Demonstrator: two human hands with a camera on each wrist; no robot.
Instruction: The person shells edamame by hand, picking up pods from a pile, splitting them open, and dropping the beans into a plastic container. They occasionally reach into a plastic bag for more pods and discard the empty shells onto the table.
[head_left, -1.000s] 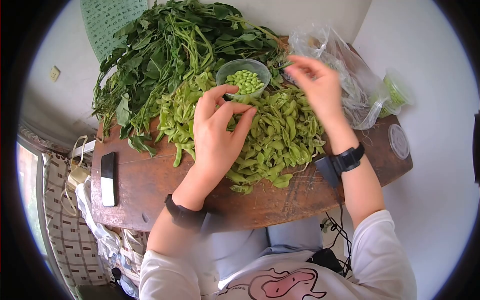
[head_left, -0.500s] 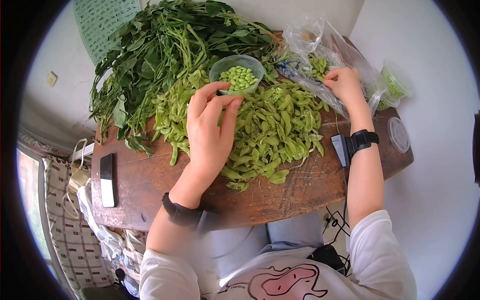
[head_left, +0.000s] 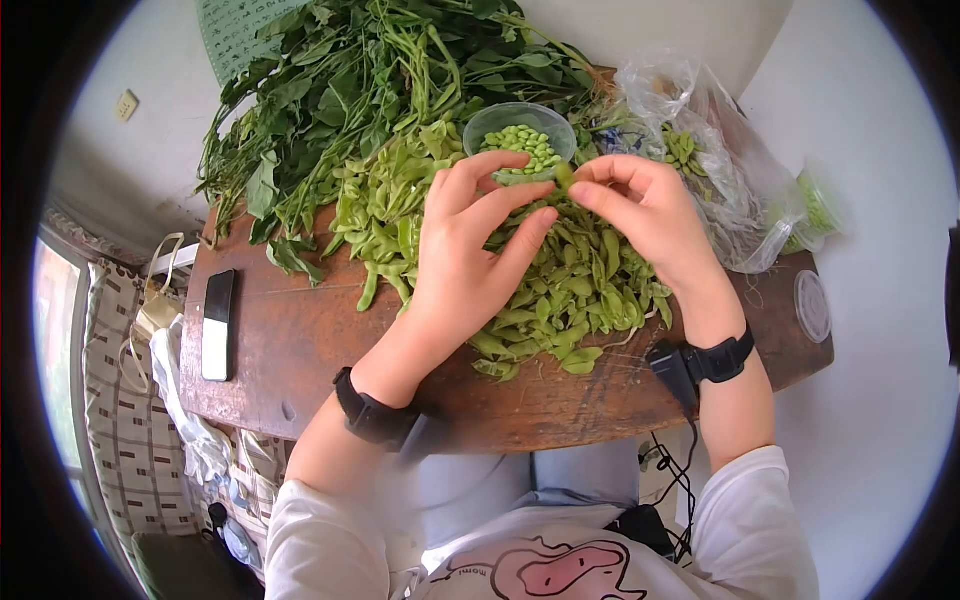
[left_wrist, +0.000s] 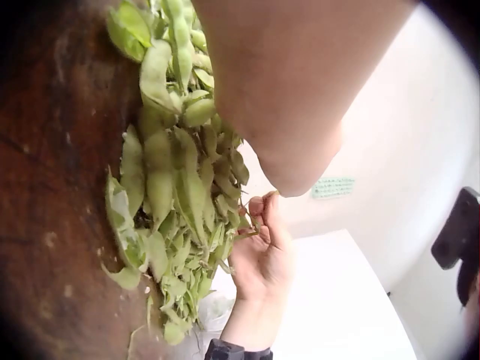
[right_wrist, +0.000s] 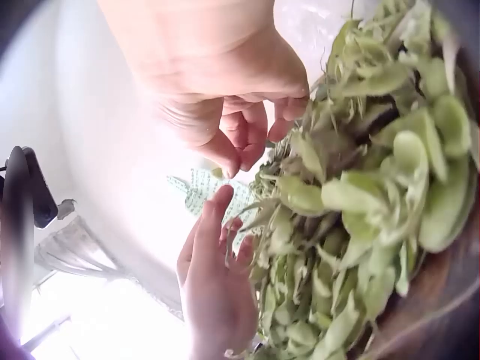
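Being pinched by the right hand (head_left: 648, 212), a small green pod (head_left: 564, 177) is held near the round clear-plastic bowl (head_left: 505, 117), presumably for reach; the left hand (head_left: 465, 240) is loosely spread.

Pods (head_left: 585, 290) are yellow-green; shelled beans (head_left: 525, 145), brighter green. The shirt (head_left: 325, 535) is white with a black-outlined pink print (head_left: 575, 573), the fabric (head_left: 125, 400) off-white with brown rectangles.
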